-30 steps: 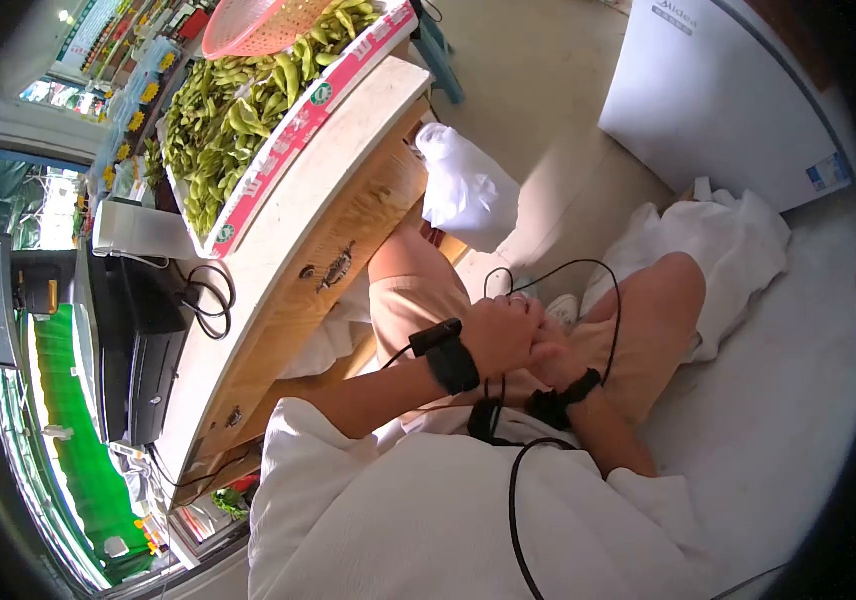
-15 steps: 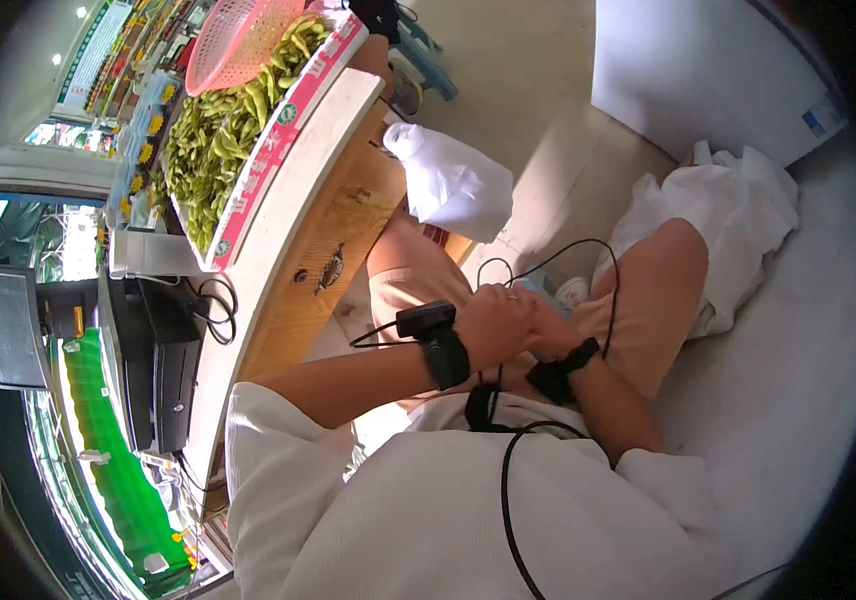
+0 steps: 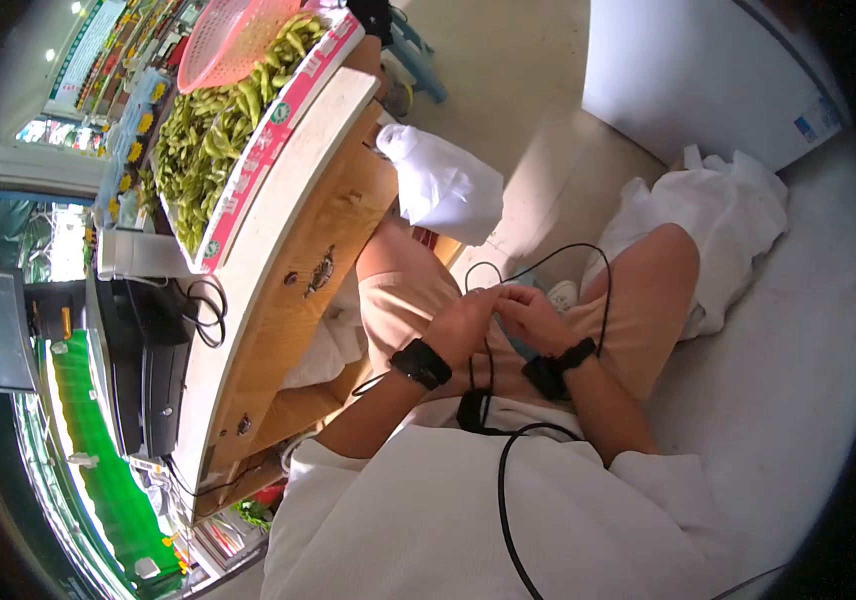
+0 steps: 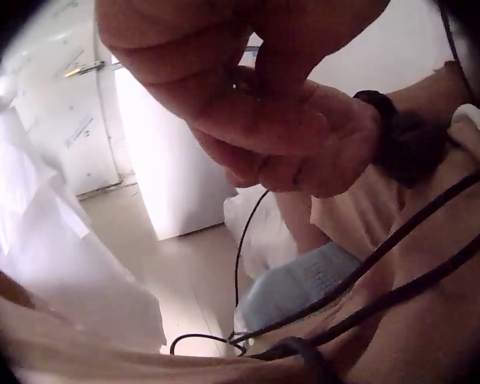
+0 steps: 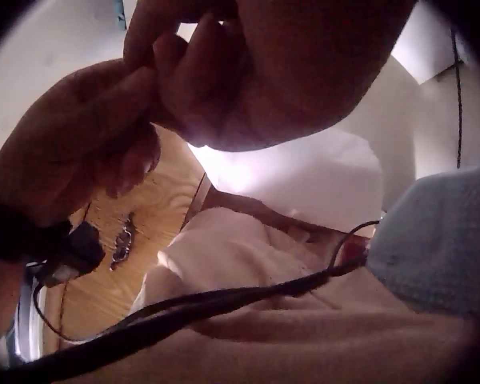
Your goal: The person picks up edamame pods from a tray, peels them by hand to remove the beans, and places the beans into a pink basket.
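Above the lap, my left hand (image 3: 460, 322) and right hand (image 3: 533, 318) meet at the fingertips, with fingers curled. In the left wrist view the left hand (image 4: 200, 72) covers the upper middle, and the right hand (image 4: 320, 144) lies just behind it. Small glints show in the gap between the fingers; I cannot tell whether anything is pinched there. The right wrist view has the right hand (image 5: 264, 72) dark at the top, its fingers overlapping those of the left hand (image 5: 72, 132). Below the hands, between the knees, is a pale blue-grey textured thing (image 4: 296, 284).
Left stands a wooden counter (image 3: 283, 235) bearing green bean pods (image 3: 203, 145), a pink basket (image 3: 233, 45) and a black box (image 3: 163, 390). A white bag (image 3: 448, 185) hangs at its end; another white bag (image 3: 718, 220) lies right. Black cables (image 3: 603, 290) loop round the hands.
The hands were clasped closely together with the left over the right; now they have drawn apart slightly and meet at the fingertips. The left wrist has turned.
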